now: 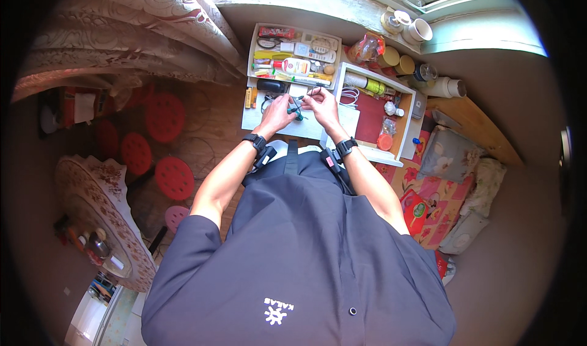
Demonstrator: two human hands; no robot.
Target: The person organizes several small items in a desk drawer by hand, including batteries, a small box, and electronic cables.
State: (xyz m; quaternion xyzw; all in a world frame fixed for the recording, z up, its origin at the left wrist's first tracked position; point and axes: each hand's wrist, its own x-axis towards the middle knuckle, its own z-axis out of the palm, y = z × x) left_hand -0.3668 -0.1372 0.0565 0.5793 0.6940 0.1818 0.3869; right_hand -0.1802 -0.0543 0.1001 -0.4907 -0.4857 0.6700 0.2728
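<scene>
A thin dark cable (pixel 297 99) runs between my two hands above the small white table (pixel 261 121). My left hand (pixel 275 114) grips it from the left, with a dark loop of it beside the fingers. My right hand (pixel 323 108) pinches its other part between thumb and fingers. Below my left fingertips is a small teal and black object (pixel 298 115), partly hidden, whose kind I cannot tell. Just behind my left hand lie a black oblong case (pixel 271 86) and some yellow-orange small boxes (pixel 250 97). A white card-like piece (pixel 298 90) lies behind the cable.
A white tray (pixel 251 48) holds a white bottle (pixel 296 66), remote controls (pixel 316 51) and pens. To the right, an open drawer (pixel 370 125) contains a coiled white cable (pixel 349 96) and rolls. Jars (pixel 406 65) line the wall. Red stools (pixel 174 178) stand left; a bed (pixel 440 222) lies right.
</scene>
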